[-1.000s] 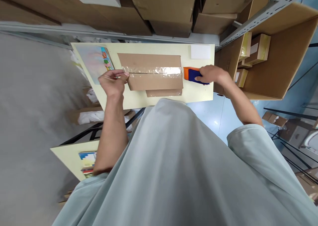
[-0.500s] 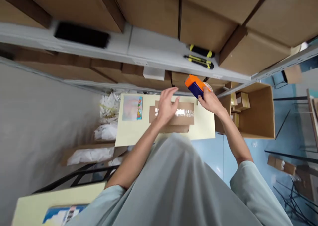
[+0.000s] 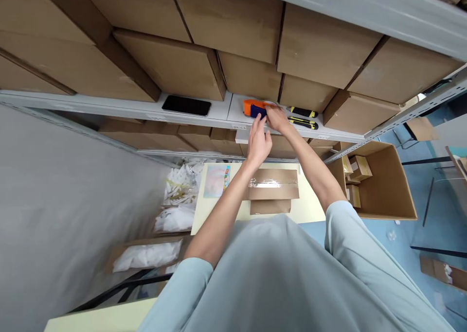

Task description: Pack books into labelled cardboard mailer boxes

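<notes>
My right hand (image 3: 278,118) is raised to the grey metal shelf (image 3: 219,112) and holds an orange and blue tape dispenser (image 3: 254,109) that rests on the shelf. Just below it, my left hand (image 3: 258,141) hovers with its fingers loosely spread and nothing in them. Down on the pale yellow table (image 3: 310,206) lies a flat brown cardboard parcel (image 3: 274,190) sealed along its seam with clear tape. A colourful printed sheet (image 3: 216,180) lies to its left.
A black phone (image 3: 186,105) and two yellow and black utility knives (image 3: 302,117) lie on the shelf. Cardboard boxes (image 3: 175,64) fill the racks. An open carton (image 3: 379,186) of small parcels stands right of the table. White bagged items (image 3: 175,200) lie to the left.
My right hand lifted the tape dispenser from the table up onto the shelf. My left hand left the parcel and rose toward the shelf. The view tilted upward.
</notes>
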{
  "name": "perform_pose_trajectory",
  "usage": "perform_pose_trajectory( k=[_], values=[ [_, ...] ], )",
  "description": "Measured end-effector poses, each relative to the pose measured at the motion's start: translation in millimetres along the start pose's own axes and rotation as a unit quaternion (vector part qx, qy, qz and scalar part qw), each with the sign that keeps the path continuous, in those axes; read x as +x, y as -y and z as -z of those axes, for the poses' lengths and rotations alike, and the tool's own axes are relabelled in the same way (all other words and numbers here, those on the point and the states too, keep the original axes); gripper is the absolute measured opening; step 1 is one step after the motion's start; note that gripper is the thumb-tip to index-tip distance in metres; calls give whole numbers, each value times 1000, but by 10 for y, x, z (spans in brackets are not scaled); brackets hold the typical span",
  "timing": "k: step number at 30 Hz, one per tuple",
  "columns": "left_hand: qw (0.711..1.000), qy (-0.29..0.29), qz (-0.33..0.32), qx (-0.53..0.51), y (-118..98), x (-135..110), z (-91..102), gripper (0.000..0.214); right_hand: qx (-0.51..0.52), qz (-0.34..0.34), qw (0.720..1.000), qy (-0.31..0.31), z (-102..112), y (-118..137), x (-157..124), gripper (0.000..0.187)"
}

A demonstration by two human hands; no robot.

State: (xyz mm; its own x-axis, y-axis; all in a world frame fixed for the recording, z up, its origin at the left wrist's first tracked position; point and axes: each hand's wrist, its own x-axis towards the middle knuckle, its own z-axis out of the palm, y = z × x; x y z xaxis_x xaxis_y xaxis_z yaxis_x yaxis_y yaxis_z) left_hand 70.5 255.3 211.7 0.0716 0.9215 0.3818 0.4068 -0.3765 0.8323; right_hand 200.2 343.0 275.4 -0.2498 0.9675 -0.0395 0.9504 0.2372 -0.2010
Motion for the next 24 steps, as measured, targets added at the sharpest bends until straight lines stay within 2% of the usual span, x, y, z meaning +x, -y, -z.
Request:
perform_pose_trajectory(
  k=[3, 6, 8, 10, 12, 14, 16, 18, 21, 24],
  values=[
    [999, 9, 30, 11, 133, -286, 142, 55, 3, 7, 1000, -20, -74, 33, -45, 57],
    [996, 27, 81, 19, 469, -793, 318, 57, 43, 12, 994, -99, -228, -124, -437, 64],
    [988, 25, 148, 24, 772, -1269, 455, 59, 83, -16, 985, -147, -457, -294, -963, 70],
    [968, 17, 247, 32, 1048, -1791, 575, 61, 125, -73, 975, -169, -791, -443, -1648, 74],
    [943, 18, 330, 30, 1229, -2251, 632, 63, 171, -145, 961, -159, -1177, -517, -2355, 80],
    [929, 27, 369, 19, 1306, -2558, 592, 66, 219, -219, 942, -126, -1546, -507, -2927, 86],
    [929, 40, 369, 5, 1309, -2685, 461, 70, 255, -283, 921, -81, -1843, -442, -3266, 89],
    [936, 53, 348, -3, 1272, -2668, 277, 77, 274, -325, 904, -39, -2036, -356, -3374, 89],
    [943, 58, 328, 15, 1171, -2544, -20, 97, 270, -355, 895, -2, -2164, -236, -3269, 94],
    [939, 14, 337, 60, 1055, -2474, -278, 119, 236, -393, 888, 9, -2218, -144, -3101, 108]
  ],
)
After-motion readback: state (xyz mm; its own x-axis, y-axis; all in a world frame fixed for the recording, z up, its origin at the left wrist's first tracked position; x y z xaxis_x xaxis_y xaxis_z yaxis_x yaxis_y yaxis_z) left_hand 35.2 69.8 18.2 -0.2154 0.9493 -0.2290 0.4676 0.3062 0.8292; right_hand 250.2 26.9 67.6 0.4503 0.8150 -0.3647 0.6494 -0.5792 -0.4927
